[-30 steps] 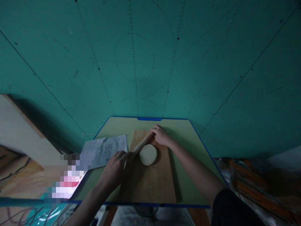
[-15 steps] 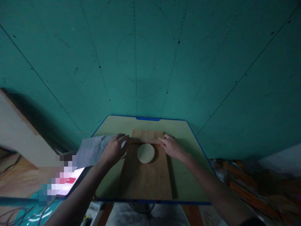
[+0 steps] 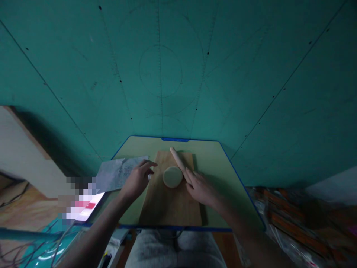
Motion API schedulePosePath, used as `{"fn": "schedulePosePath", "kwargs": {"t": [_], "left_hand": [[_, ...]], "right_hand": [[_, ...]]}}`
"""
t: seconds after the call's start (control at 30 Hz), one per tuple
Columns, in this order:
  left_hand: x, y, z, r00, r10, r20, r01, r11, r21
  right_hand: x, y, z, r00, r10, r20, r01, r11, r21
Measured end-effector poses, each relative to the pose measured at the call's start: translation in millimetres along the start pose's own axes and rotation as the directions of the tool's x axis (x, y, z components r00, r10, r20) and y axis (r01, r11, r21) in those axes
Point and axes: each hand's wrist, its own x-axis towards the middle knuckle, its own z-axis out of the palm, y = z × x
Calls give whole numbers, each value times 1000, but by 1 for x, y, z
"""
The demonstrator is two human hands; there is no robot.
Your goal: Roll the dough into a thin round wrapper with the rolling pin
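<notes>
Head view: a green wall (image 3: 173,67), marked with ruled lines and circles, stands behind a blue-edged table (image 3: 214,163). On the table, a wooden cutting board (image 3: 173,210) lies lengthwise toward the wearer. Left of it lies a creased printed sheet (image 3: 113,173). The left hand (image 3: 138,179) is held half-open by the board's left edge, fingers loosely bent and apart, clear of the pin. The right hand (image 3: 199,186) is closed around the near end of a wooden rolling pin (image 3: 177,159), which slants away to the upper left over the board. The round of dough (image 3: 172,177) lies flat on the board between the two hands, nearer the right, with the pin running just beside its right edge; whether pin and dough touch cannot be determined.
</notes>
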Motion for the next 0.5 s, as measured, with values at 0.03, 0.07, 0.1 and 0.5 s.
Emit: {"fn": "schedulePosePath", "kwargs": {"t": [0.03, 0.07, 0.1, 0.5], "left_hand": [[-3, 2, 1, 1000, 14, 5, -14, 1000, 1], [-5, 3, 3, 1000, 24, 11, -24, 1000, 10], [-8, 4, 4, 999, 30, 14, -30, 999, 23], [-34, 27, 14, 989, -25, 149, 16, 998, 62]], "right_hand": [[-3, -3, 1, 1000, 10, 7, -10, 1000, 22], [-7, -7, 1, 999, 32, 15, -32, 999, 41], [-11, -10, 3, 998, 61, 24, -62, 997, 56], [-59, -62, 13, 998, 65, -1, -63, 969, 239]]}}
